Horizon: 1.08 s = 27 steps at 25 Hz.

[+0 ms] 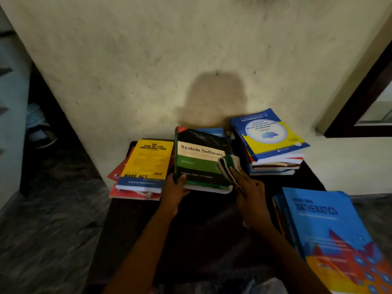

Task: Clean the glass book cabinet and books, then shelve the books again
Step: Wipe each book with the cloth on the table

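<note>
Nearest, lower R: a blue paperback maths book with orange-red pattern (331, 234) tops a stack at the edge of the dark desk (201, 230), prob. kept apart as its own batch.

Further in, the left hand (174, 192) grips the near-left corner of the green-and-black "System Software" textbook (199, 160), thumb on the cover, fingers under. That likely pins it so a wipe won't shove it about.

The right hand (250, 192) has its fingers fairly straight, pressing a folded green-and-white striped cloth (229, 166) onto the textbook's right edge; thumb hidden. Looks like the book-dusting stage, w/ shelving not yet begun.

Left of the textbook, a yellow "Bare Act" law book (148, 160) lies on red books.

Farthest, by the cream wall (191, 60), a blue-and-yellow "Mathematics II" book (269, 132) sits on a fanned pile. The glass cabinet isn't in view.
</note>
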Tool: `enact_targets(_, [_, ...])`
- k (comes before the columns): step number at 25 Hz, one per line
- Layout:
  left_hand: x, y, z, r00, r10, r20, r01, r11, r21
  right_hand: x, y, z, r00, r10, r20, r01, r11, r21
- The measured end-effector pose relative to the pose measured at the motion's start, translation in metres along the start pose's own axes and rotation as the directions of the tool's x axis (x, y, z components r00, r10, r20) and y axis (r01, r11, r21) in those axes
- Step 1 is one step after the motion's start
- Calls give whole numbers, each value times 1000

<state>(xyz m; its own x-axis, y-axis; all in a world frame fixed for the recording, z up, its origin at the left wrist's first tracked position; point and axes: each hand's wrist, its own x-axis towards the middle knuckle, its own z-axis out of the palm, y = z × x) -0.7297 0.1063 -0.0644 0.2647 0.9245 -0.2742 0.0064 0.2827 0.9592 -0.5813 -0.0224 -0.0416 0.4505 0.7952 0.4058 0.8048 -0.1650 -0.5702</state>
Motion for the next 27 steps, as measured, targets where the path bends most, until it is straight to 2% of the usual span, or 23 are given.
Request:
enact_targets(4, [-65,2,-33,998,-23,52,34,973,-227,-16,8,-19,998,-57,5,57,997,55])
enact_targets(10, [-148,-30,-37,975,-167,143,208,912,-354,-59,19,-49,974,-221,52,220,975,14])
enact_targets(16, [-150,-83,-45,928,-371,-31,345,889,-301,-103,46,-33,954,-263,145,272,961,-47])
enact_targets(20, [-133,-99,-63,858,-484,-170,333,778,-533,-105,45,-10,931,-279,235,302,951,-65])
enact_targets(23, [-130,-108,-60,843,-502,-194,272,709,-650,-82,27,7,903,-254,347,302,949,-93])
enact_targets(27, [-130,-117,-65,863,-476,-171,273,723,-634,-34,12,48,853,-154,498,305,922,-238])
